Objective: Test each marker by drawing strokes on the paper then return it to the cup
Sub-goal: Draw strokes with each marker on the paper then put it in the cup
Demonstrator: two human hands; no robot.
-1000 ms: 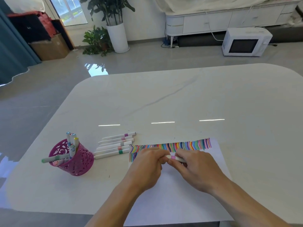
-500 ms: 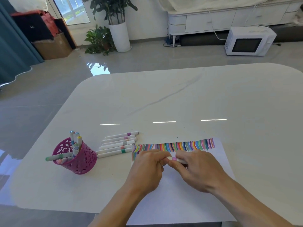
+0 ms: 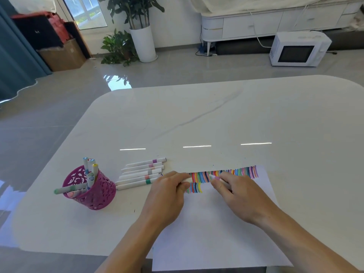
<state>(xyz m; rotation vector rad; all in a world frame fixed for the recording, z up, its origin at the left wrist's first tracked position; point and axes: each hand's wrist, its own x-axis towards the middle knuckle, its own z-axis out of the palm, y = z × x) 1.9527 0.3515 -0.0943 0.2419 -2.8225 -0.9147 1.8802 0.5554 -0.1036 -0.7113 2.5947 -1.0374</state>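
Pinching marker [image 3: 220, 179] in right grip [image 3: 237, 192], long axis diagonal, tip aimed far-left over paper [image 3: 216, 233]; left grip [image 3: 169, 193] curled, contents untellable.

The white, grey-veined table [image 3: 216, 119] fills the near view in front of me. Beyond it on the glossy grey floor [image 3: 177, 69], at one o'clock, a white microwave [image 3: 297, 50] sits before a long white sideboard [image 3: 266, 22]. At eleven o'clock a leafy plant stands in a tall white pot [image 3: 142, 43], with a smaller plant [image 3: 117, 46] just beside it. At ten o'clock is a cardboard box [image 3: 63, 56] with what may be a dark case [image 3: 37, 32] behind it, and a blue curtain [image 3: 17, 62] at nine
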